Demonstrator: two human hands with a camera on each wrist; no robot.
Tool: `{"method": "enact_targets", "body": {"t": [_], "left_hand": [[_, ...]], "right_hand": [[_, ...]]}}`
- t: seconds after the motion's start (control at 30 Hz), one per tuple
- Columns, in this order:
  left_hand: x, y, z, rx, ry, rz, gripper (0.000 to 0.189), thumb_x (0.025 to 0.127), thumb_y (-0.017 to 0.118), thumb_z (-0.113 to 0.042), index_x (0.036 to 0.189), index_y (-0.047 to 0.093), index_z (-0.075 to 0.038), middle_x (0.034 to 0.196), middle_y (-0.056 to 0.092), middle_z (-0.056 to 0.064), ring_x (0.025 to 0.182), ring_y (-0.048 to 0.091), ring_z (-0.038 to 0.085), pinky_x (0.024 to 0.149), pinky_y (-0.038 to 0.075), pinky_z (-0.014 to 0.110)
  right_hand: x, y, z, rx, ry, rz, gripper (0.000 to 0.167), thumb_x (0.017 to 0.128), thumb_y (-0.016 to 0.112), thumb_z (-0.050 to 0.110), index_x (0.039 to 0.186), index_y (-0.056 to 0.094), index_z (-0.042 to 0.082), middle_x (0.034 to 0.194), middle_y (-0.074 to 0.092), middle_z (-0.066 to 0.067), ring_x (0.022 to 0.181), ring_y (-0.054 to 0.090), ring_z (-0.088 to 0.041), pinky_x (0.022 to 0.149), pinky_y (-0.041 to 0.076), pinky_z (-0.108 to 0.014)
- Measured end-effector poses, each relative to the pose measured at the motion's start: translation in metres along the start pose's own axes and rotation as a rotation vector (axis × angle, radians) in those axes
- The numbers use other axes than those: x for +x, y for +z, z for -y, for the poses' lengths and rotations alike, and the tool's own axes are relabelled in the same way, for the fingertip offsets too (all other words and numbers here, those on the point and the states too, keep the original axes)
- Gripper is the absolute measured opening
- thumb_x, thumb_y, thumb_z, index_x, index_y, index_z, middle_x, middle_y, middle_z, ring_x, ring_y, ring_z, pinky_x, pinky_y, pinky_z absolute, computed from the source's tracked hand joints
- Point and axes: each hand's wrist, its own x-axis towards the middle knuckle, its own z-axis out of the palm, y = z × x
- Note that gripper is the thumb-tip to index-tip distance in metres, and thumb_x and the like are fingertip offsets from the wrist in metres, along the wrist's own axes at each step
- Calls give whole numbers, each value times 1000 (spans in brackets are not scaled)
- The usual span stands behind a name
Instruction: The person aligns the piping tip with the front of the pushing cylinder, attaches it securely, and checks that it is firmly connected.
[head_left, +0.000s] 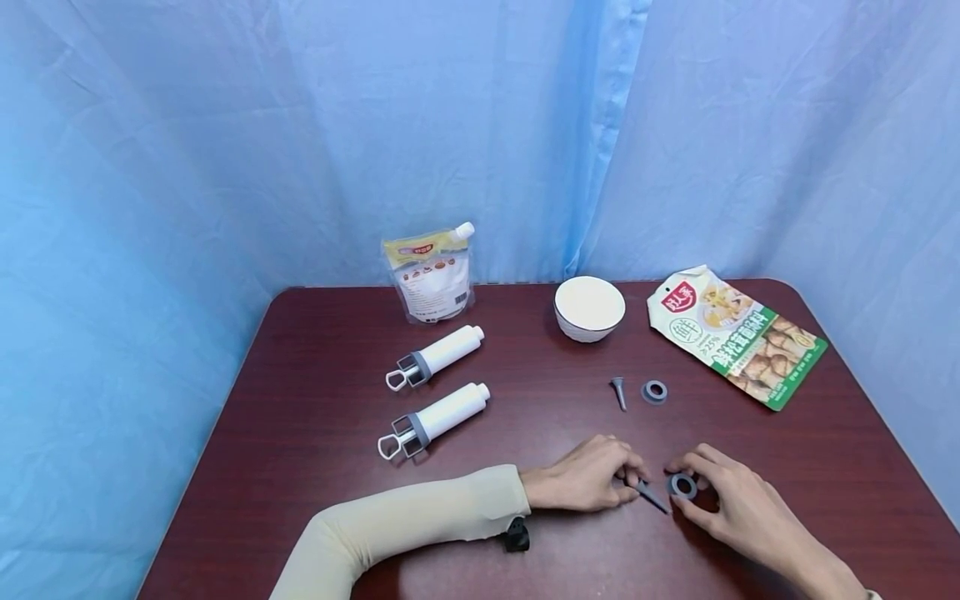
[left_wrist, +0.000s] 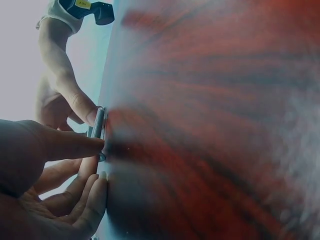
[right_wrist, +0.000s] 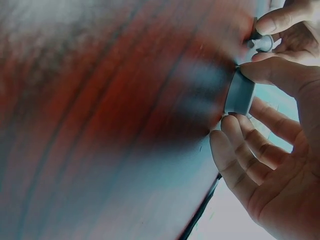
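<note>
In the head view, my left hand (head_left: 588, 477) pinches a small grey tapered nozzle (head_left: 654, 497), its thin end pointing right, low over the table. Just to the right, my right hand (head_left: 742, 504) has a grey ring-shaped cap (head_left: 672, 485) between thumb and forefinger, close to the nozzle's tip. From the right wrist, this ring cap (right_wrist: 240, 92) appears side-on at the tabletop, with the other fingers loosely bent below it. A second grey nozzle (head_left: 620, 395) and a second ring cap (head_left: 655, 402) lie behind the hands.
Two white syringe-like tubes (head_left: 450, 350) with grey collars and pull handles lie at the left. Along the back stand a spouted pouch (head_left: 435, 287) and a white bowl (head_left: 588, 334). A mushroom-printed packet (head_left: 750, 342) lies at the right. Blue curtains (head_left: 465, 125) surround the dark table (head_left: 300, 417).
</note>
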Motion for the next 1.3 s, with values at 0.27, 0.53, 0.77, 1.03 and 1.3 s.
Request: {"method": "enact_targets", "body": {"t": [0.27, 0.53, 0.77, 1.03, 1.3], "left_hand": [[-2, -3, 1, -30, -5, -9, 21, 91, 81, -25, 111, 79, -21, 91, 73, -12, 82, 61, -5, 79, 36, 3], [-5, -10, 6, -141, -51, -42, 18, 92, 81, -22, 108, 78, -16, 98, 75, -5, 84, 64, -4, 76, 44, 1], [-10, -21, 11, -239, -93, -109, 16, 94, 78, -18, 107, 77, -9, 92, 78, -1, 76, 64, -7, 72, 49, 3], [-15, -34, 18, -371, -116, -176, 19, 94, 78, -15, 110, 73, -6, 91, 78, 2, 71, 63, -11, 68, 52, 5], [-23, -47, 25, -415, -141, -207, 19, 94, 78, -17, 109, 71, -7, 93, 76, 1, 75, 64, -8, 72, 54, 8]], "right_hand": [[-2, 1, -1, 31, -14, -36, 35, 76, 92, 20, 102, 72, 31, 98, 61, 21, 78, 53, 8, 59, 44, -22], [0, 2, -1, 140, -89, -93, 35, 78, 91, 12, 100, 70, 28, 95, 64, 19, 76, 56, 10, 61, 47, -18], [6, -4, 5, 214, -98, -109, 32, 81, 88, 7, 101, 70, 25, 88, 61, 17, 70, 53, 9, 55, 45, -15], [20, -16, 16, 327, -21, -152, 33, 83, 87, 8, 109, 72, 22, 89, 66, 11, 70, 64, 4, 59, 52, -14], [33, -20, 23, 501, 30, -148, 40, 84, 84, 2, 119, 71, 18, 104, 72, 1, 87, 72, 0, 72, 59, -19]]}}
